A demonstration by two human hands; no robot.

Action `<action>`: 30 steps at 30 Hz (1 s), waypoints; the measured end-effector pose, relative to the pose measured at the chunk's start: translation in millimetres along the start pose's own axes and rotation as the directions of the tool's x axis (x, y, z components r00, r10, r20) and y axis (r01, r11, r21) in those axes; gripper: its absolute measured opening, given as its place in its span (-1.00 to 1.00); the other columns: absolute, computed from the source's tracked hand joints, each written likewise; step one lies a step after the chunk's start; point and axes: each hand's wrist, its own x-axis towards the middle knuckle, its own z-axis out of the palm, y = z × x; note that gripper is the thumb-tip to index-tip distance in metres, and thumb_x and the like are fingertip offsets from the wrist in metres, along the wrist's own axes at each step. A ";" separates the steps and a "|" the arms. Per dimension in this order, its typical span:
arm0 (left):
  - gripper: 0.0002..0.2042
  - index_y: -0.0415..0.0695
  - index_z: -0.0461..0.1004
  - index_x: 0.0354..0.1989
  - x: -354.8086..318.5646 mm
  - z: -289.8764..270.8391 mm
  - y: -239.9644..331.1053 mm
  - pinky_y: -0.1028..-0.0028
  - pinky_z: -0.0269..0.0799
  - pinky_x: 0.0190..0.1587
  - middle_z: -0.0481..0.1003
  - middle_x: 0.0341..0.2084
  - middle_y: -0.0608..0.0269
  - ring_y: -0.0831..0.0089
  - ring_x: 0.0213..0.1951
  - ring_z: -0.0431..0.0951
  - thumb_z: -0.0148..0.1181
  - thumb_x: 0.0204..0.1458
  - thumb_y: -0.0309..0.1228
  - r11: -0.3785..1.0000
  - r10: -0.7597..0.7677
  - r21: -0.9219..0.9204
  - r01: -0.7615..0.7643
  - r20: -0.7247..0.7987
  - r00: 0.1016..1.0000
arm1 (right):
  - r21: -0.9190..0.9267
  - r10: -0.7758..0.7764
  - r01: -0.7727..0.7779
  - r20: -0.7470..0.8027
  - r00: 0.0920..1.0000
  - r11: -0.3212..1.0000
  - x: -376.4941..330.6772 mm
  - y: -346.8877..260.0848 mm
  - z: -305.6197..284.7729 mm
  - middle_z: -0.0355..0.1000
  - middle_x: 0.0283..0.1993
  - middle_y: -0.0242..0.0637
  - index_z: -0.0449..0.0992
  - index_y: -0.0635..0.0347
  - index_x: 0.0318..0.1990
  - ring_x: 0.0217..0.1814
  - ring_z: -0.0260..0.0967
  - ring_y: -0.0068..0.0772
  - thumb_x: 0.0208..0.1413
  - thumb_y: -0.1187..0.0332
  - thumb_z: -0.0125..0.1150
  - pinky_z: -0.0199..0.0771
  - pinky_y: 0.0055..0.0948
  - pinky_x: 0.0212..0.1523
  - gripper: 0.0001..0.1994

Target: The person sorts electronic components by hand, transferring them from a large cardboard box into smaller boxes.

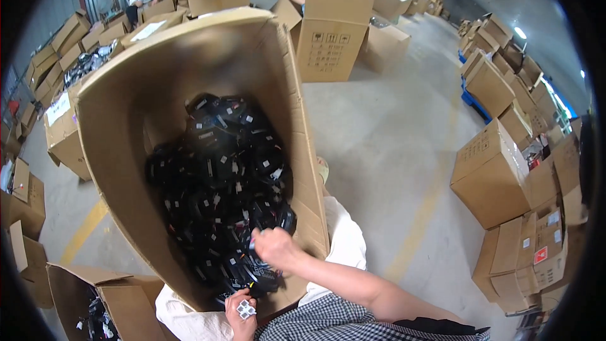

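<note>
I'm looking down into a big tilted cardboard carton (126,107), open toward me and leaning on my lap, packed with small black packaged items (221,177) — each in glossy film with a little white label. My right hand (275,247) is closed around one of them at the near right of the heap. My left hand (242,311) sits at the carton's bottom lip, fingers pinched on a small white tag-like piece (245,309); what it is I can't tell.

Handling guess: the items look light, slightly squashy, slick in their wrap — best gripped across the body, not by the label. The pile is loose, so pulling one may shift its neighbours.

Room: the carton walls hem both hands in left and right; clear exit is toward me, over the lower lip. Bare concrete floor (391,145) to my right, another open box (82,297) at lower left, stacked cartons (499,177) further right.
</note>
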 end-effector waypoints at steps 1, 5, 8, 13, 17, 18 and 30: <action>-0.87 -0.15 0.44 -0.37 -0.1 3.4 6.7 0.33 0.36 -0.04 0.53 -0.27 0.08 0.22 -0.14 0.49 0.26 -0.08 -0.50 0.999 0.035 -0.029 -0.037 -0.070 0.997 | 0.119 -0.145 0.154 -0.079 0.986 0.981 -3.4 -6.8 -14.8 0.44 -0.15 -0.13 0.54 0.26 -0.40 -0.29 0.33 -0.40 -0.14 0.37 0.07 0.29 -0.45 -0.33 -0.81; -0.84 -0.14 0.41 -0.40 1.3 -6.1 20.2 0.28 0.34 0.02 0.49 -0.12 -0.03 0.13 -0.06 0.49 0.29 -0.13 -0.50 0.996 0.085 -0.026 -0.086 -0.014 0.996 | 0.020 -0.425 0.427 -0.068 0.903 0.904 -34.1 -45.4 -46.2 0.44 -0.16 -0.15 0.48 0.48 -0.15 -0.26 0.32 -0.43 -0.06 0.34 0.03 0.24 -0.52 -0.28 -0.63; -0.81 -0.17 0.38 -0.42 -1.2 -8.1 23.4 0.25 0.35 0.04 0.38 0.08 -0.17 0.00 0.03 0.47 0.29 -0.19 -0.51 0.992 0.088 -0.099 -0.075 0.143 0.986 | 0.002 -0.446 0.447 -0.055 0.893 0.895 -49.6 -62.0 -53.2 0.45 -0.16 -0.15 0.51 0.40 -0.21 -0.18 0.35 -0.42 -0.04 0.31 0.01 0.23 -0.53 -0.27 -0.66; -0.78 -0.17 0.41 -0.39 2.8 3.3 -0.2 0.25 0.44 -0.10 0.41 0.04 -0.15 0.00 -0.15 0.53 0.31 -0.23 -0.48 0.953 0.300 -0.108 -0.283 0.191 0.935 | -0.031 -0.496 0.495 -0.049 0.867 0.868 -52.1 -59.5 -63.5 0.42 -0.11 -0.19 0.55 0.25 -0.29 -0.07 0.33 -0.38 -0.05 0.28 0.01 0.27 -0.50 -0.14 -0.72; -0.79 -0.20 0.45 -0.29 -7.6 -0.5 0.4 0.36 0.45 -0.13 0.51 -0.33 0.14 0.28 -0.23 0.55 0.30 -0.11 -0.51 0.992 0.018 -0.128 0.011 0.223 0.975 | 0.141 -0.539 0.551 -0.116 0.834 0.822 -55.5 -51.5 -62.5 0.38 -0.08 -0.29 0.55 0.27 -0.28 -0.18 0.30 -0.46 -0.10 0.30 0.05 0.22 -0.55 -0.27 -0.72; -0.80 -0.19 0.45 -0.28 -1.2 -2.3 24.2 0.41 0.45 -0.19 0.51 -0.35 0.22 0.38 -0.29 0.53 0.28 -0.10 -0.55 0.947 -0.200 -0.193 0.255 0.266 0.943 | 0.314 -0.484 0.477 -0.060 0.873 0.821 -57.6 -45.4 -67.1 0.38 -0.14 -0.28 0.54 0.23 -0.23 -0.24 0.32 -0.39 -0.07 0.32 0.06 0.30 -0.46 -0.29 -0.73; -0.74 -0.15 0.39 -0.19 0.0 -6.0 -2.0 0.57 0.38 -0.29 0.46 -0.38 0.34 0.60 -0.32 0.46 0.31 -0.04 -0.50 0.889 -0.238 -0.354 0.291 0.185 0.953 | 0.816 0.156 -0.401 0.370 0.916 0.416 -64.0 -28.2 -68.8 0.45 -0.41 -0.15 0.48 0.25 -0.29 -0.39 0.44 -0.10 0.13 0.34 0.12 0.42 -0.27 -0.38 -0.85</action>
